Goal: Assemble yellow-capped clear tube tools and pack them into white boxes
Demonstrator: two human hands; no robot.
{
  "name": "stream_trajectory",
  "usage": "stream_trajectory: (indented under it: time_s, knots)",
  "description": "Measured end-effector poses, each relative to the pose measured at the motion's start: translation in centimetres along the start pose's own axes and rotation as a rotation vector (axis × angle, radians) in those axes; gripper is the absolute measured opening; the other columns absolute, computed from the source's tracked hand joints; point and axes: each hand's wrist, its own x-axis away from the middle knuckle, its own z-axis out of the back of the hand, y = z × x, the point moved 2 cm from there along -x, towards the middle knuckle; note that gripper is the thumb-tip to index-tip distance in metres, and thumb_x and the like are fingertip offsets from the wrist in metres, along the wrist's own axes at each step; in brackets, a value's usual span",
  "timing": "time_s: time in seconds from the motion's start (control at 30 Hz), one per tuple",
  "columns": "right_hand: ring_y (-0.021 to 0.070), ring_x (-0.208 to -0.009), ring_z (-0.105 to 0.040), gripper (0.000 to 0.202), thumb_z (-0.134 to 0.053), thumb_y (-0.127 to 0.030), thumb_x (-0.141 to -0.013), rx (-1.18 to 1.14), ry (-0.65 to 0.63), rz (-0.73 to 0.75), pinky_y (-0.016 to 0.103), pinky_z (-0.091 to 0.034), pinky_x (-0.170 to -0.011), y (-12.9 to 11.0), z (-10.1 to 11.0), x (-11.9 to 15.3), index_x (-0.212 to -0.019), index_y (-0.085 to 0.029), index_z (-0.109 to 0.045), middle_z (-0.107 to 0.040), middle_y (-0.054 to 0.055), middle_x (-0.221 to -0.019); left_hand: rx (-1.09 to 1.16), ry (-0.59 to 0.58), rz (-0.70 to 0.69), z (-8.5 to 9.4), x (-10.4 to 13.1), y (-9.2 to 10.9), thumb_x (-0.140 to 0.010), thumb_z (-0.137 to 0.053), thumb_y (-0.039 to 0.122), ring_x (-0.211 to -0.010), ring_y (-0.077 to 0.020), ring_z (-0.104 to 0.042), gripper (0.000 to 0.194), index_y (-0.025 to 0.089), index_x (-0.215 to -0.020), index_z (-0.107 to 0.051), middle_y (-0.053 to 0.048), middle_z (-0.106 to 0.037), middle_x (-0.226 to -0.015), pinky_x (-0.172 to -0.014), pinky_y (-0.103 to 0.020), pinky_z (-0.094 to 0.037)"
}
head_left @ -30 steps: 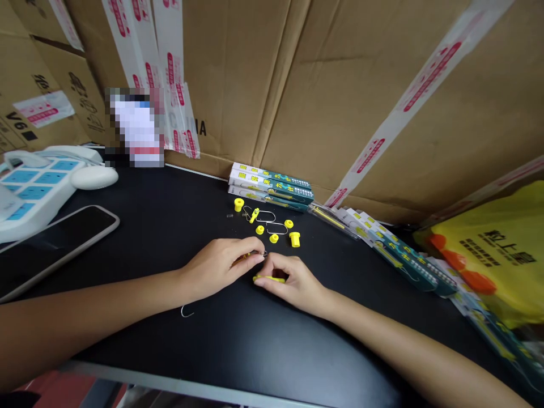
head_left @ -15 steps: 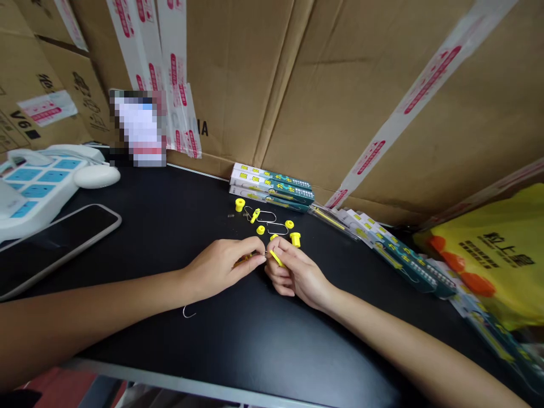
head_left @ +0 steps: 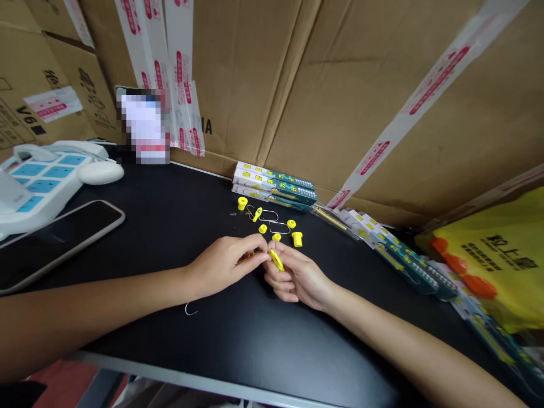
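Note:
My left hand [head_left: 232, 263] is closed in a pinch on a small spring-like part, mostly hidden between thumb and fingers. Touching its fingertips, my right hand [head_left: 297, 272] holds a flat yellow plastic piece [head_left: 276, 260], which points down and to the right. Just beyond my hands lie several yellow caps [head_left: 297, 239], metal wire loops [head_left: 279, 228], a yellow clip [head_left: 257, 214] and tiny springs [head_left: 233, 214]. A single metal hook [head_left: 190, 310] rests on the black table [head_left: 238, 351] below my left wrist.
Small printed boxes [head_left: 274, 190] are stacked against the cardboard wall, and more boxes [head_left: 395, 255] run along the right. A phone [head_left: 63, 243], a power strip [head_left: 42, 178] and a white mouse-like object [head_left: 101, 173] occupy the left. A yellow bag [head_left: 497, 255] sits far right.
The yellow piece in my right hand has turned and shows more of its face. My right thumb has shifted off it. The whole view has shifted slightly.

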Motion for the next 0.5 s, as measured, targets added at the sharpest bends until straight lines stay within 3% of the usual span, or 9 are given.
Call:
stream_trajectory:
  time_s: [0.5]
  knots:
    - [0.0062, -0.04, -0.019, 0.015, -0.043, -0.031, -0.094, 0.066, -0.005, -0.031, 0.012, -0.027, -0.029, -0.04, 0.02, -0.02, -0.082, -0.023, -0.041, -0.033, -0.01, -0.049, 0.07, -0.028, 0.059, -0.1, -0.11, 0.05, -0.093, -0.048, 0.03, -0.051, -0.006, -0.041, 0.015, 0.019, -0.091, -0.057, 0.008, -0.044, -0.059, -0.051, -0.018, -0.03]
